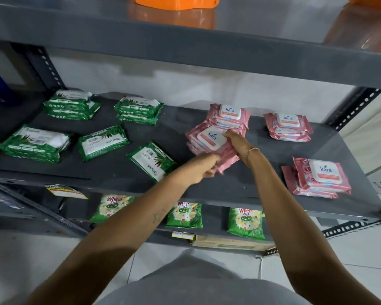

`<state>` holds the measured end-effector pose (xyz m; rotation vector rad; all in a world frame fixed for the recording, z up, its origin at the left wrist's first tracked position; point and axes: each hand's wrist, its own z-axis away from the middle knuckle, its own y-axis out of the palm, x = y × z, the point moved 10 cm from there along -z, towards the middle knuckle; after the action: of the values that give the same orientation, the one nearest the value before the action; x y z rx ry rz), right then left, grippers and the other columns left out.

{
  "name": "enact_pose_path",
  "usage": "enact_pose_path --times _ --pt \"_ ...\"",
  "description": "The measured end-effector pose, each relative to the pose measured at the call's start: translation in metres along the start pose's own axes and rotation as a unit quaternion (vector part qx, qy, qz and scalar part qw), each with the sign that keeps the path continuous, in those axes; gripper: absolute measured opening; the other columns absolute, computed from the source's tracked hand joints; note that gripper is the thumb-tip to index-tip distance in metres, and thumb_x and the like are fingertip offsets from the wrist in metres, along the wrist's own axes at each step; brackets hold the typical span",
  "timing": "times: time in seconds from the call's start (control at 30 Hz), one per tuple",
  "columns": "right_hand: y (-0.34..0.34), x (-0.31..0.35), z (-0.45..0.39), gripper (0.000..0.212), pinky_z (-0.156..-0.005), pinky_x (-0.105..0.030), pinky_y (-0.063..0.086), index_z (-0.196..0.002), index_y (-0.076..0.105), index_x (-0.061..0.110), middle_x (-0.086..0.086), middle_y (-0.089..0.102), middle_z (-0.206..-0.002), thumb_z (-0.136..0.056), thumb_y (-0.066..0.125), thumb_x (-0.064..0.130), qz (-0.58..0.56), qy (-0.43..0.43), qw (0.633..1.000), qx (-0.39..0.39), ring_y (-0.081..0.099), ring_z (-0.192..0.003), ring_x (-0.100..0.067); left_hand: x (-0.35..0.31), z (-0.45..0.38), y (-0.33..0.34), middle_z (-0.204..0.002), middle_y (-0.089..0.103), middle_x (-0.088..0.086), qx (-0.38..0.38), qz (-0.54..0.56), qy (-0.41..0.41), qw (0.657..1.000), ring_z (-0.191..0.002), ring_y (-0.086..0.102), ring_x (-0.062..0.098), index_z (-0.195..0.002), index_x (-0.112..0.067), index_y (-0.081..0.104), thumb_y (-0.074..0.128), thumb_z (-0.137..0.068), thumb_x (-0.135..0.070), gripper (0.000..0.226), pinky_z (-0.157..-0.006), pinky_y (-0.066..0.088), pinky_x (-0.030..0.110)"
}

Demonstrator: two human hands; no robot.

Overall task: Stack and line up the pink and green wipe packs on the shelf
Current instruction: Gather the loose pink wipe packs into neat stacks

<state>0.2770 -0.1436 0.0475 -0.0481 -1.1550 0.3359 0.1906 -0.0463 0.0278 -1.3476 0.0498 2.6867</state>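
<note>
Gripping one pink stack (pixel 211 144), both hands (pixel 204 167) (pixel 234 138), five green piles (pixel 72 104).

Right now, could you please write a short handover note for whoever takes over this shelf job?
Left hand and right hand both grip a bundle of pink packs at mid-shelf.
Done: pink stacks at the back, back right and front right; three green stacks.
Left: set down the bundle, stack two loose green packs, line up rows.
</note>
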Motion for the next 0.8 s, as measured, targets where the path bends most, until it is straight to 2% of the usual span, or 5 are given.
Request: enact_pose_path --times 0.1,0.33,0.5,0.67,0.8 --pt "-0.014 0.004 0.004 0.012 -0.06 -0.022 0.055 -0.095 0.062 0.028 0.003 0.071 -0.088 -0.09 0.053 0.033 0.053 -0.032 0.998 0.017 0.07 -0.073 -0.012 -0.002 0.014 0.009 -0.103 0.059 0.002 0.066 -0.134 0.021 0.989 -0.078 0.055 0.012 -0.106 -0.015 0.059 0.048 -0.096 -0.029 0.02 -0.072 0.052 0.024" --pt "-0.072 -0.038 0.033 0.044 -0.08 -0.033 0.043 -0.097 0.062 0.006 -0.006 0.061 -0.092 -0.092 0.044 0.046 0.032 -0.024 0.979 -0.202 0.057 -0.082 -0.021 -0.096 0.017 -0.086 -0.072 0.056 0.006 -0.208 -0.225 0.235 0.922 -0.07 0.052 0.018 -0.067 -0.02 0.051 0.042 -0.098 -0.034 0.036 -0.07 0.045 0.031" --pt "-0.042 -0.071 0.044 0.073 -0.095 -0.043 0.048 -0.105 0.063 0.005 -0.013 0.062 -0.107 -0.08 0.043 0.07 -0.023 0.084 0.986 -0.139 0.059 -0.091 -0.025 -0.044 -0.024 -0.065 -0.133 0.058 0.013 -0.109 -0.21 0.07 0.969 -0.123 0.053 0.027 -0.12 -0.007 0.059 0.023 -0.097 -0.056 0.064 -0.103 0.042 0.039" --pt "-0.032 -0.074 0.04 0.054 -0.062 -0.028 0.058 -0.101 0.057 0.006 -0.008 0.072 -0.066 -0.076 0.065 0.053 -0.108 0.101 0.983 -0.109 0.068 -0.057 -0.014 -0.034 -0.024 -0.052 -0.133 0.058 0.015 -0.105 -0.19 0.062 0.974 -0.121 0.055 0.027 -0.108 -0.01 0.063 0.02 -0.099 -0.051 0.06 -0.107 0.042 0.042" --pt "-0.048 -0.073 0.036 0.045 -0.096 -0.045 0.051 -0.082 0.06 0.008 -0.013 0.068 -0.09 -0.078 0.064 0.053 -0.063 0.076 0.987 -0.129 0.066 -0.078 -0.027 -0.019 -0.02 -0.037 -0.121 0.066 0.013 -0.092 -0.176 0.049 0.979 -0.109 0.063 0.025 -0.111 -0.009 0.065 0.019 -0.098 -0.054 0.065 -0.101 0.048 0.041"
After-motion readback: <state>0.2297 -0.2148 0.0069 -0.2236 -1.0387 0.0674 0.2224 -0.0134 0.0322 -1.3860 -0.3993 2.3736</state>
